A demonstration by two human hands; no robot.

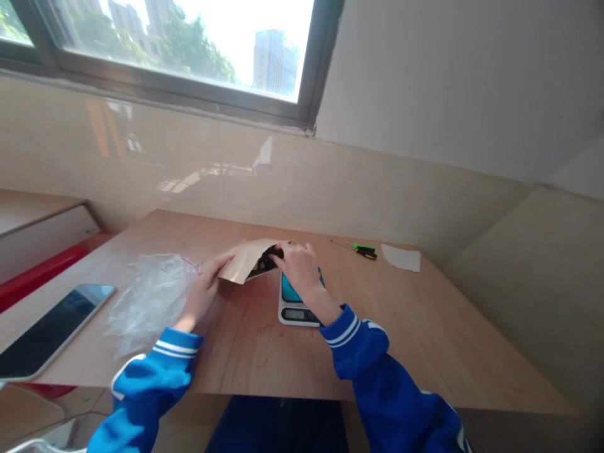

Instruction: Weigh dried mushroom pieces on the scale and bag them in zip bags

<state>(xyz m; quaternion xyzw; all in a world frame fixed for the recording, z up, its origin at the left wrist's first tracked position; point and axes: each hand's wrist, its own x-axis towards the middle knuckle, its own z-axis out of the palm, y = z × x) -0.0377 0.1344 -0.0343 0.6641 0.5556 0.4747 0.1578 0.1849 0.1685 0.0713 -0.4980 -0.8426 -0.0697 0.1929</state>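
Observation:
A brown paper bag (245,257) lies tilted above the table with its mouth toward the right, and dark contents show inside. My left hand (205,292) grips the bag by its left side, fingers partly hidden behind the paper. At the bag's mouth, my right hand (302,270) has its fingers bent inward and pressed together; what they pinch is hidden. Below my right hand stands a white kitchen scale (285,314) with a small display, and a blue piece (290,290) sits on top of it, partly covered by the hand.
Left of the bag lies a crumpled clear plastic bag (151,302), beside a large phone or tablet (51,333). Two screwdrivers (363,251) and a white paper piece (401,258) rest at the back right. Dark crumbs dot the wooden table (425,340). A wall and window stand behind.

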